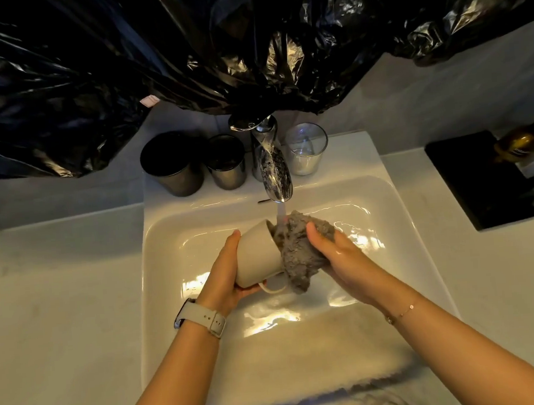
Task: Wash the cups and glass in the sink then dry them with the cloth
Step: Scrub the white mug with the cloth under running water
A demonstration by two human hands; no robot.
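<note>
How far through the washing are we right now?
Nothing looks finished. In hand: left hand holds the white mug under the running tap while right hand works the grey cloth at its mouth. Left: two dark cups, the glass, and drying.

One white mug (257, 256) and one grey cloth (297, 250) at the centre. Two dark cups at 11 o'clock: one larger (171, 164), one smaller (226, 162). One clear glass (306, 149) at 12 o'clock. One tap (272, 167), one sink (167, 241).
</note>
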